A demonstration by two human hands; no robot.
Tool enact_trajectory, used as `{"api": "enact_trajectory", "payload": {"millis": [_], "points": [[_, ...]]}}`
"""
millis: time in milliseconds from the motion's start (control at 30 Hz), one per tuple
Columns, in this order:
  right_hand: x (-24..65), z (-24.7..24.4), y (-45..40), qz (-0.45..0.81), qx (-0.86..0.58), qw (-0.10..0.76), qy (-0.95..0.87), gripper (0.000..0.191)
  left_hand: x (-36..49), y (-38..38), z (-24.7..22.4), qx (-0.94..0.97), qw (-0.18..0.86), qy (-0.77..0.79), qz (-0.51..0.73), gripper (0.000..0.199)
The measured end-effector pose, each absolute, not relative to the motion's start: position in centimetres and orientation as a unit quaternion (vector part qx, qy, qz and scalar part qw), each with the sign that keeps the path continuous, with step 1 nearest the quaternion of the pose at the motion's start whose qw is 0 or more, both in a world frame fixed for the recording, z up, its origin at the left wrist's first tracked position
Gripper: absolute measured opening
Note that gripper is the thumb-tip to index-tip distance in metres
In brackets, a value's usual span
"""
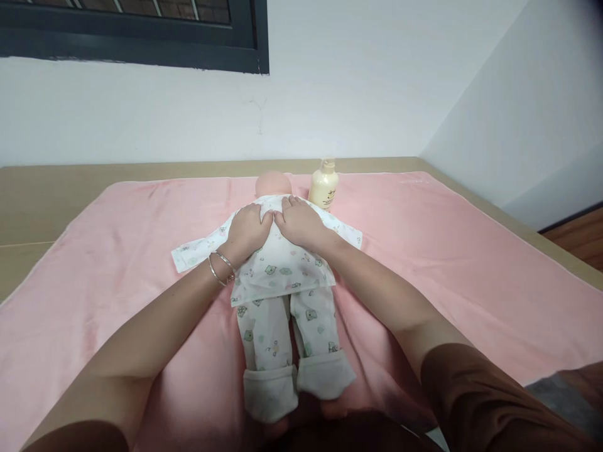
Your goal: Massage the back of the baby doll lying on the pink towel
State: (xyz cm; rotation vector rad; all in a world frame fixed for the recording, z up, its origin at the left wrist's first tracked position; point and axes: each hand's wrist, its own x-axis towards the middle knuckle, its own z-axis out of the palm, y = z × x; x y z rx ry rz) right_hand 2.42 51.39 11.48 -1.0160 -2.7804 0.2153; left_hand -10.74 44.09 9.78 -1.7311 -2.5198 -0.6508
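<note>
A baby doll [274,183] lies on a pink blanket, its bald head toward the wall and no face showing. It wears a white printed shirt [282,270] with long sleeves spread out and matching trousers [268,333] with turned-up cuffs. My left hand [250,231], with silver bangles on the wrist, rests flat on the left side of the doll's upper back. On the right side lies my right hand [300,221], fingers stretched toward the shoulder. The two thumbs nearly meet in the middle. Neither hand grips anything.
A pale yellow bottle [323,185] stands right of the doll's head. The pink blanket [471,270] covers most of a wooden surface [61,201] that ends at a white wall. A dark window frame [141,44] is at the upper left.
</note>
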Motion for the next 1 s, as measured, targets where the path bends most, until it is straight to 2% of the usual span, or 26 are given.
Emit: {"api": "enact_trajectory", "payload": {"millis": [300,533,633,800,1000], "points": [[2.7,11.5,51.9,0.079,-0.322,0.080,-0.940,0.068,-10.7,43.9,9.8,-0.560,0.010,-0.798,-0.221,0.045],[2.8,11.6,52.7,0.088,-0.306,0.063,-0.946,0.070,-10.2,43.6,9.7,-0.587,0.059,-0.780,-0.207,0.048],[2.9,11.7,51.8,0.076,-0.313,0.065,-0.944,0.070,-10.4,43.8,9.6,-0.584,0.042,-0.781,-0.219,0.050],[3.8,13.3,49.3,0.058,-0.303,0.007,-0.951,0.070,-10.4,43.7,10.1,-0.581,-0.007,-0.792,-0.187,0.060],[4.1,14.6,51.7,0.176,-0.294,0.015,-0.939,0.053,-8.4,42.1,10.3,-0.596,0.033,-0.789,-0.147,0.059]]}}
